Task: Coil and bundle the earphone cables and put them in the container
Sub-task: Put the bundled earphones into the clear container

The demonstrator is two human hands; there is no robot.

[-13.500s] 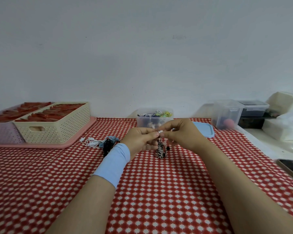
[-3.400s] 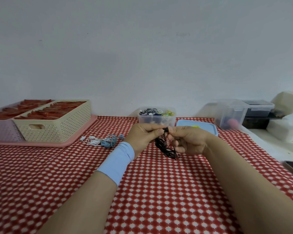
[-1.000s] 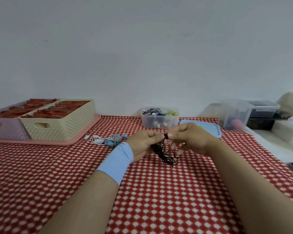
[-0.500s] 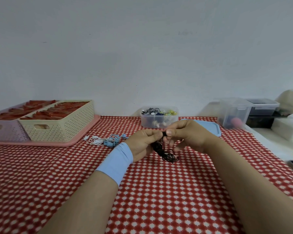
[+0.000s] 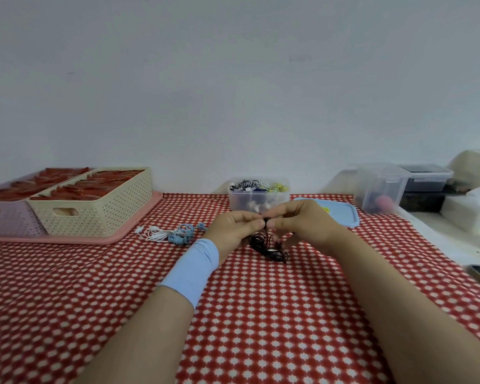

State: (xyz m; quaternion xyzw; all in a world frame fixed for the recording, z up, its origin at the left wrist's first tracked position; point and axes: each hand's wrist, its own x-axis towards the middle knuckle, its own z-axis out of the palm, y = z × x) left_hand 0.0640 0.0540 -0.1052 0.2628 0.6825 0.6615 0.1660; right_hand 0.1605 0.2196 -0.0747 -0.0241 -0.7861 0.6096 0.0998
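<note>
Tablecloth: red-and-white patterned cloth (image 5: 261,314) covers the table from the near edge to the wall.
Wristband: light blue band (image 5: 191,268) on the left forearm.
Left hand: left hand (image 5: 233,231) raised just above the cloth, thumb and forefinger pinched shut on the top of the black earphone cable (image 5: 268,246).
Right hand: right hand (image 5: 302,225) opposite, fingertips meeting the left's, pinching the same cable end; other fingers curled.
Black cable: hangs from the pinch in a loose tangle, its lower loops touching the cloth between the two wrists.
Loose cables: white earphones (image 5: 154,234) and blue earphones (image 5: 183,235) lie on the cloth, left of the left hand, touching each other.
Lid: blue lid (image 5: 341,216) flat on the cloth behind the right hand.
Container: clear tub (image 5: 258,199) behind the hands, near the wall, lidless, holding bundled cables.
Baskets: cream basket (image 5: 94,203) and lilac basket (image 5: 9,217) on a pink tray (image 5: 139,217), far left.
Far right: clear boxes (image 5: 380,189) by the wall.
</note>
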